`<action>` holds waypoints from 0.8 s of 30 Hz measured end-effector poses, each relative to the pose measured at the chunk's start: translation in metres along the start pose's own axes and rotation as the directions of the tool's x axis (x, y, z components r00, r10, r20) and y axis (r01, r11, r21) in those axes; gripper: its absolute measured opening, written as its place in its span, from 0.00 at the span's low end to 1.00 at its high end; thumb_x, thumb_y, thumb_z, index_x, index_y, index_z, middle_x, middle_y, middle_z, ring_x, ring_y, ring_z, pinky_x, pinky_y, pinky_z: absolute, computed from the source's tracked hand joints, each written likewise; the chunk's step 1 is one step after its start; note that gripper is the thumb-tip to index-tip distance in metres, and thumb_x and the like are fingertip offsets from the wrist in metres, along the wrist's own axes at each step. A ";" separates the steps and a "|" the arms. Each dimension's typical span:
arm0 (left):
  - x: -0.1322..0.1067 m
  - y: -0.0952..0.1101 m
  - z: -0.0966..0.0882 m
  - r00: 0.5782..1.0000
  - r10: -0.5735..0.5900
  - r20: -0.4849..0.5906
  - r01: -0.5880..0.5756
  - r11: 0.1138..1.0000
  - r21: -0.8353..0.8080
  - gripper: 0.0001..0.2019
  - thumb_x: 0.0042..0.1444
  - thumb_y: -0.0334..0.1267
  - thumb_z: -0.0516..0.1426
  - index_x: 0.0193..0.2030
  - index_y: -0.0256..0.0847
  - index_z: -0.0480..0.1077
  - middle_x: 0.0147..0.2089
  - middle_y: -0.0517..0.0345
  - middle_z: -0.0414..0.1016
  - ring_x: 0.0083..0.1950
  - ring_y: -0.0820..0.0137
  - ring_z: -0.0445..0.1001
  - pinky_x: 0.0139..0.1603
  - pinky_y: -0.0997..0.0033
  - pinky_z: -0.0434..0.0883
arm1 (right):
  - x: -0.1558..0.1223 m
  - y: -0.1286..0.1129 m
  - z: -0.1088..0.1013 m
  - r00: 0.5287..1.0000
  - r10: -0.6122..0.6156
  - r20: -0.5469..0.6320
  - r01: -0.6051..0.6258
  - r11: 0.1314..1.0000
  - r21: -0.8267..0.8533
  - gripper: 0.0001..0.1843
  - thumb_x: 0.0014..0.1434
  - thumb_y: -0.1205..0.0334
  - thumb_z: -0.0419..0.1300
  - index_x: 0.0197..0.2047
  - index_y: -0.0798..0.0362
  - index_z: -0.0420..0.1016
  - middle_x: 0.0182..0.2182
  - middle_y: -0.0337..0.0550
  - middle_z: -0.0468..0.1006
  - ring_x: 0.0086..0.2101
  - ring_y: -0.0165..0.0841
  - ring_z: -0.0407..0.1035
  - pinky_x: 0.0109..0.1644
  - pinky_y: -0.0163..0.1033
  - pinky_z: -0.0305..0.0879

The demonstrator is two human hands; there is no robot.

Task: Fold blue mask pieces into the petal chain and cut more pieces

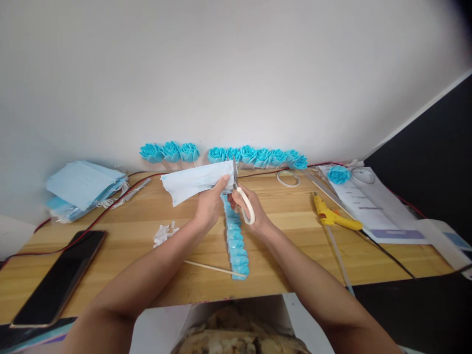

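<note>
My left hand point(211, 200) pinches a pale blue face mask point(195, 180) near its right end, holding it above the table. In my right hand point(254, 209) is a pair of scissors point(249, 206) with white handles, their blades upright at the mask's right edge. Whether the blades have cut into it I cannot tell. Under my hands a long row of folded blue petal pieces point(236, 241) runs toward me, with a thin wooden stick point(214, 268) lying across its near end. Small white scraps point(164, 235) lie beside my left forearm.
Several blue fabric flowers point(248, 155) line the wall. A stack of masks point(84, 184) and a phone point(59, 278) lie at the left. On the right are a yellow glue gun point(334, 216), a tape roll point(288, 178), papers point(372, 206) and another flower point(339, 174). Cords cross the table.
</note>
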State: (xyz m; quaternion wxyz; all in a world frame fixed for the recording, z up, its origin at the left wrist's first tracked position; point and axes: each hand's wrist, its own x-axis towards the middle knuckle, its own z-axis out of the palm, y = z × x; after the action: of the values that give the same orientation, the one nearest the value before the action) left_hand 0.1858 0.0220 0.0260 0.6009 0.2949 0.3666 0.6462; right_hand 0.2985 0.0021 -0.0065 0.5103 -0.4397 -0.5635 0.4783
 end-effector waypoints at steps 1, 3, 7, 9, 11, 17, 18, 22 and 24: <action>0.000 0.000 0.000 1.000 -0.003 -0.002 0.003 1.000 -0.005 0.18 0.38 0.42 0.73 0.35 0.39 0.75 0.35 0.57 0.81 0.47 0.61 0.79 0.53 0.65 0.69 | 0.000 0.000 0.000 1.000 -0.001 0.002 0.001 1.000 0.005 0.26 0.57 0.33 0.60 0.30 0.49 0.66 0.21 0.37 0.65 0.24 0.32 0.59 0.27 0.38 0.53; 0.000 0.000 0.000 1.000 -0.002 -0.005 0.001 1.000 -0.020 0.19 0.38 0.42 0.72 0.37 0.39 0.76 0.38 0.55 0.82 0.48 0.61 0.78 0.54 0.65 0.69 | 0.000 -0.001 0.000 1.000 0.003 0.003 -0.003 1.000 0.006 0.26 0.56 0.33 0.60 0.30 0.49 0.66 0.21 0.37 0.65 0.24 0.32 0.59 0.27 0.38 0.53; 0.001 -0.002 -0.001 1.000 0.012 0.007 -0.012 0.999 -0.040 0.19 0.39 0.41 0.73 0.36 0.38 0.76 0.42 0.53 0.82 0.50 0.61 0.78 0.55 0.64 0.69 | -0.001 -0.003 0.001 1.000 0.015 -0.023 -0.015 1.000 0.004 0.26 0.55 0.33 0.61 0.29 0.49 0.66 0.20 0.36 0.64 0.24 0.31 0.59 0.27 0.38 0.52; 0.002 -0.003 -0.001 1.000 0.021 0.011 -0.021 0.999 -0.043 0.19 0.39 0.41 0.73 0.37 0.38 0.76 0.43 0.53 0.82 0.51 0.60 0.78 0.58 0.64 0.68 | -0.001 -0.004 0.002 0.999 0.024 -0.033 -0.024 1.000 0.015 0.26 0.54 0.34 0.62 0.29 0.49 0.66 0.20 0.36 0.64 0.24 0.31 0.58 0.26 0.38 0.52; 0.003 -0.003 -0.002 0.999 0.035 0.006 -0.035 0.999 -0.038 0.20 0.39 0.41 0.73 0.38 0.38 0.76 0.45 0.52 0.82 0.54 0.60 0.77 0.61 0.63 0.67 | 0.000 -0.004 0.002 0.999 0.031 -0.034 -0.030 0.999 0.022 0.26 0.53 0.34 0.63 0.28 0.49 0.66 0.19 0.36 0.63 0.23 0.31 0.58 0.26 0.38 0.52; 0.004 -0.004 -0.003 0.999 0.034 0.003 -0.034 0.999 -0.021 0.23 0.37 0.44 0.73 0.40 0.37 0.76 0.48 0.50 0.81 0.57 0.56 0.75 0.64 0.59 0.65 | -0.001 -0.004 0.003 0.998 0.038 -0.050 -0.036 0.999 0.032 0.26 0.53 0.34 0.63 0.29 0.50 0.67 0.18 0.33 0.62 0.21 0.28 0.56 0.25 0.37 0.51; 0.004 -0.004 -0.003 0.999 0.035 0.004 -0.035 0.999 -0.018 0.23 0.37 0.44 0.72 0.40 0.37 0.76 0.49 0.50 0.81 0.57 0.56 0.75 0.64 0.59 0.65 | -0.001 -0.005 0.003 0.998 0.037 -0.052 -0.035 0.999 0.033 0.26 0.52 0.34 0.63 0.28 0.51 0.67 0.18 0.33 0.62 0.21 0.28 0.56 0.25 0.37 0.51; 0.004 -0.004 -0.003 0.998 0.056 0.010 -0.056 0.998 -0.013 0.24 0.39 0.44 0.72 0.42 0.39 0.76 0.50 0.50 0.81 0.60 0.56 0.74 0.65 0.59 0.64 | -0.002 -0.008 0.005 0.997 0.044 -0.060 -0.041 0.998 0.040 0.27 0.51 0.34 0.64 0.27 0.51 0.67 0.18 0.33 0.63 0.20 0.27 0.56 0.24 0.36 0.52; 0.004 -0.004 -0.003 0.998 0.058 0.016 -0.057 0.998 -0.020 0.23 0.39 0.44 0.72 0.43 0.39 0.76 0.49 0.50 0.81 0.60 0.57 0.74 0.65 0.59 0.65 | -0.003 -0.011 0.005 0.996 0.052 -0.066 -0.050 0.998 0.036 0.27 0.51 0.34 0.63 0.27 0.51 0.66 0.18 0.33 0.63 0.20 0.27 0.56 0.24 0.36 0.52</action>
State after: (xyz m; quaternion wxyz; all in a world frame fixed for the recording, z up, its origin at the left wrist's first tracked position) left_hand 0.1849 0.0261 0.0210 0.5878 0.3047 0.3467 0.6644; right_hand 0.2934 -0.0027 0.0034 0.5242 -0.4609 -0.5263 0.4856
